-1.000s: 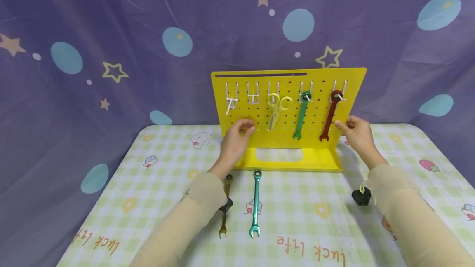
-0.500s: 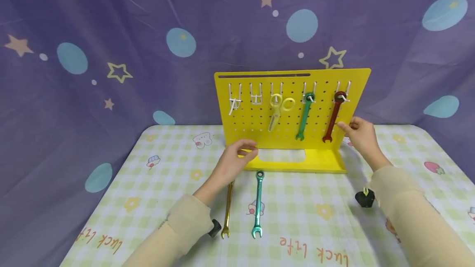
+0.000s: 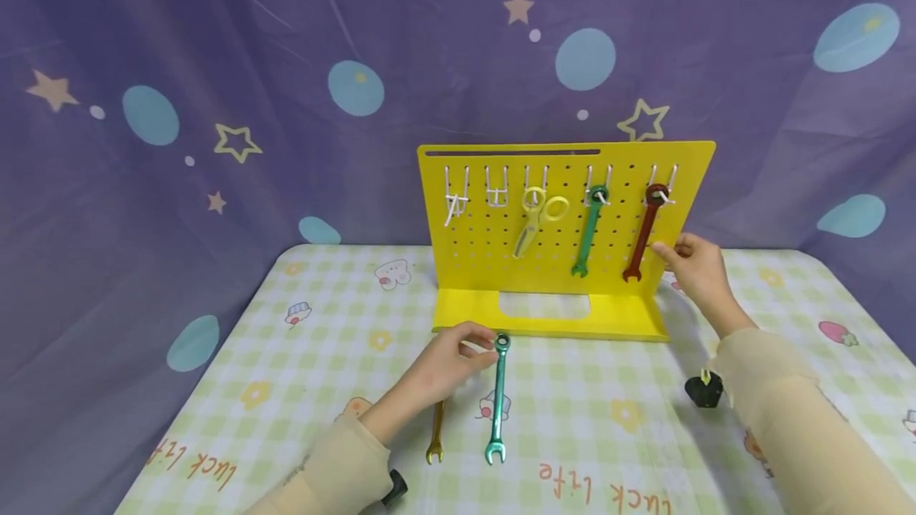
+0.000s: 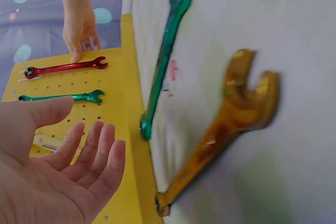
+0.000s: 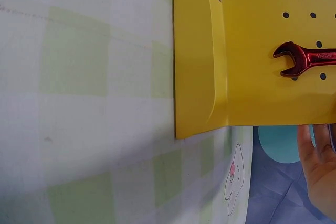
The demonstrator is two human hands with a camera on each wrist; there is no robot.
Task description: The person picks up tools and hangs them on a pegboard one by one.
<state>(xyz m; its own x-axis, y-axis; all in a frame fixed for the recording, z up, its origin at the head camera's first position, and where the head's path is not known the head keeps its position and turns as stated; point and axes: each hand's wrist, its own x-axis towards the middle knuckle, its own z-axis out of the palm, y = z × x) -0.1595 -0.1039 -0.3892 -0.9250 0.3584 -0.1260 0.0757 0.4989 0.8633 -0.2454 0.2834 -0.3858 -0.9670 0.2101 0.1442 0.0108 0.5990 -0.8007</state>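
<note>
My left hand (image 3: 447,364) hovers above the table, fingers loosely bent and holding nothing, its fingertips near the ring end of a teal wrench (image 3: 498,404). Below it lies a gold wrench (image 3: 436,447), its upper part hidden by the hand; the left wrist view shows this gold wrench (image 4: 202,142) whole and the palm (image 4: 58,182) apart from it. With my right hand (image 3: 701,276) I grip the right edge of a yellow pegboard (image 3: 544,272), thumb in front. A red wrench (image 3: 642,241), a green wrench (image 3: 588,241) and yellow-handled scissors (image 3: 531,225) hang from its hooks.
Two white hooks, a left one (image 3: 455,201) and a second one (image 3: 496,195), hold nothing. The pegboard's base (image 3: 468,310) rests on a checked tablecloth (image 3: 572,396). A purple patterned curtain (image 3: 444,38) hangs behind. A black object (image 3: 704,390) shows by the right sleeve.
My left hand has come down from the board's front to the ring end of the teal wrench. The right hand has stayed at the board's edge. The hung tools have stayed put.
</note>
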